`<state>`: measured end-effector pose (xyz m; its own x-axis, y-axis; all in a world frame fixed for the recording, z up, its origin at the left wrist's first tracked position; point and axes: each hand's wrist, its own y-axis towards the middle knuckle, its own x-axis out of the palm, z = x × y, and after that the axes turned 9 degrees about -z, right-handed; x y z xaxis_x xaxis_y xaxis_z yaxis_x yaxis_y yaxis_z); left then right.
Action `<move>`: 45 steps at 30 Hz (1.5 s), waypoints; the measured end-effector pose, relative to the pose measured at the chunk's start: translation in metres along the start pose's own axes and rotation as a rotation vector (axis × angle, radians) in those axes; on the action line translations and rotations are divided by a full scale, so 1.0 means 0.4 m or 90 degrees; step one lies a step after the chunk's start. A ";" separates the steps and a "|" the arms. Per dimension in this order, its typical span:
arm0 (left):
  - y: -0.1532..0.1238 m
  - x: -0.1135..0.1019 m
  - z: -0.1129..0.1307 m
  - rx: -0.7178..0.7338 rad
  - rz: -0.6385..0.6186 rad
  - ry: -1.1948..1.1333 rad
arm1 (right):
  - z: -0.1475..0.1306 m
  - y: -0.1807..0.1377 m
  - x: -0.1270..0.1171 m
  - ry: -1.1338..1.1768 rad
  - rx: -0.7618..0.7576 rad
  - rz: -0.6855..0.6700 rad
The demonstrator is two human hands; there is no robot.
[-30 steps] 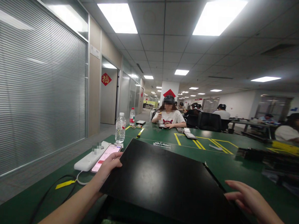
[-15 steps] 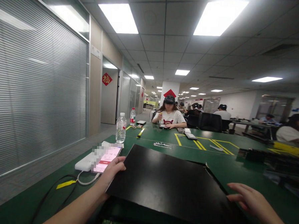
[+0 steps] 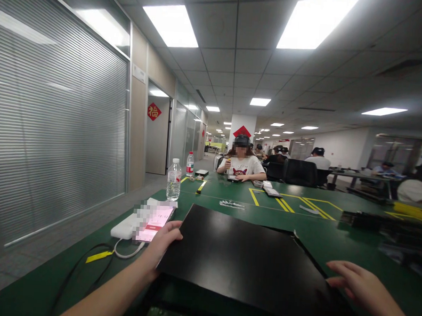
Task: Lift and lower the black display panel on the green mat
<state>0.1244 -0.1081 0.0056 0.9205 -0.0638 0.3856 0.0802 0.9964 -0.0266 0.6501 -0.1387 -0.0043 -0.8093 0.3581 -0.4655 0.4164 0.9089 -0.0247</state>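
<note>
A flat, glossy black panel (image 3: 244,259) lies tilted in front of me, its near left side raised above the green table. My left hand (image 3: 166,240) is closed on its left edge, thumb on top and the other fingers mostly hidden. At the right edge is my right hand (image 3: 353,281), fingers stretched and slightly apart; the fingertips are at the edge, and whether they press on it I cannot tell. Under the panel's near side, part of a green circuit board (image 3: 177,315) shows inside a dark housing.
Left of the panel are a phone (image 3: 155,225) with a lit screen, a white box (image 3: 122,225) with a cable, and a water bottle (image 3: 173,180). Dark parts (image 3: 363,221) lie at the right. Across the green table (image 3: 227,185) sits a person (image 3: 242,164) working with both hands.
The whole view has shifted slightly to the right. Both hands keep their places at the panel's edges, and a little more of the circuit board shows.
</note>
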 end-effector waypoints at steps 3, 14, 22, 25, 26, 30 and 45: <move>-0.003 -0.001 -0.001 -0.007 -0.018 0.004 | -0.009 -0.001 -0.001 -0.030 0.010 -0.006; 0.006 -0.009 -0.007 -0.029 -0.018 0.019 | -0.026 -0.018 0.005 -0.175 -0.018 0.014; 0.009 -0.011 -0.010 -0.050 0.000 0.066 | -0.020 -0.018 0.005 -0.230 -0.034 0.010; 0.009 -0.012 -0.009 -0.049 0.008 0.086 | -0.012 -0.009 0.002 -0.271 -0.039 0.000; 0.010 -0.012 -0.009 -0.056 0.005 0.093 | -0.012 -0.008 0.002 -0.279 -0.039 -0.004; 0.011 -0.013 -0.009 -0.059 -0.005 0.110 | -0.024 -0.014 0.002 -0.291 -0.018 -0.026; 0.011 -0.013 -0.006 -0.044 -0.059 0.094 | -0.032 -0.026 0.008 -0.314 -0.026 -0.033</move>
<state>0.1209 -0.1034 0.0012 0.9537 -0.1671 0.2501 0.1880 0.9802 -0.0621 0.6380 -0.1444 0.0057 -0.5327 0.1771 -0.8276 0.3558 0.9341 -0.0291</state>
